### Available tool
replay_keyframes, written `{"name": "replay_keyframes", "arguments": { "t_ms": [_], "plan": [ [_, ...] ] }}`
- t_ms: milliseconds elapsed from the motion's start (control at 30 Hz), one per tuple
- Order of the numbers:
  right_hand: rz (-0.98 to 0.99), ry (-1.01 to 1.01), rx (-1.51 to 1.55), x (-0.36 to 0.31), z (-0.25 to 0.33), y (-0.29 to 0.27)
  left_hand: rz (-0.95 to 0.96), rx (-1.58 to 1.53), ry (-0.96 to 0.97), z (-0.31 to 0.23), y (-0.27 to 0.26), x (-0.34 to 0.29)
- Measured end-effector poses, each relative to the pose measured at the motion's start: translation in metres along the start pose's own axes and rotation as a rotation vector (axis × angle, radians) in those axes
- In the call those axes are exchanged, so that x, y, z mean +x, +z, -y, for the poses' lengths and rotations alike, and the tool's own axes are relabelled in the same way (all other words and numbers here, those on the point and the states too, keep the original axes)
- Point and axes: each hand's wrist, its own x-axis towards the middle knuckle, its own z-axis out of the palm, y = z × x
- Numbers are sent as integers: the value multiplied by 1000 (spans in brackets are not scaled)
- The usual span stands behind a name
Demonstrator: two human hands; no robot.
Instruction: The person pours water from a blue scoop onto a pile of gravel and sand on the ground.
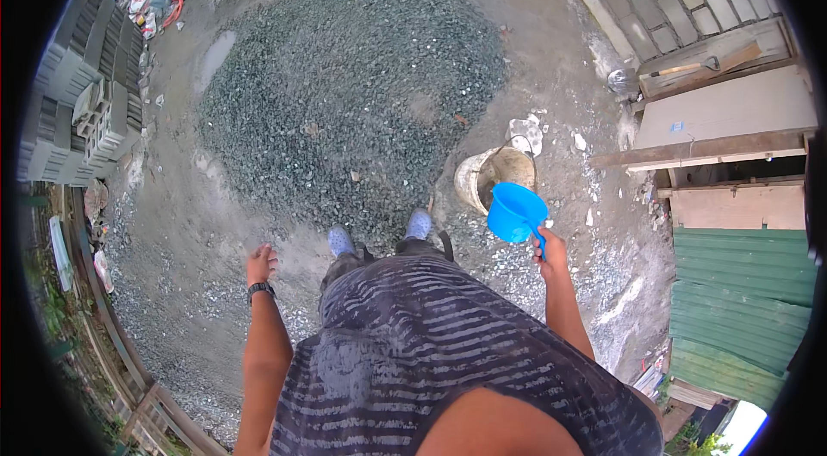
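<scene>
My right hand (551, 254) is wrapped round the handle of a blue plastic dipper (515, 213). The dipper is tilted, with its round bowl overlapping the near rim of a dirty white bucket (472, 184). The bucket stands on the ground at the edge of a big gravel pile (353, 94); the dipper partly hides its inside. On the other side, my left hand (261, 264) hangs beside my body with its fingers loosely bent and apart, holding nothing. A dark watch is on that wrist.
My feet (340, 241) stand at the gravel's near edge. Concrete blocks (108, 124) are stacked at left, with bags and red hose (175, 6) beyond. A whitish chunk (525, 136) lies behind the bucket. Boards (724, 111) and green corrugated sheets (736, 284) line the right.
</scene>
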Motion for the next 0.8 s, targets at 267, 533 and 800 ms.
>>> {"name": "replay_keyframes", "arguments": {
  "t_ms": [267,533,800],
  "plan": [
    [76,-205,101,144,134,41,104,133,148,-31,125,-61],
    [138,-625,385,146,219,1,172,318,69,41,186,-139],
    [195,-506,320,133,144,-59,153,295,-78,69,181,-150]
  ]
}}
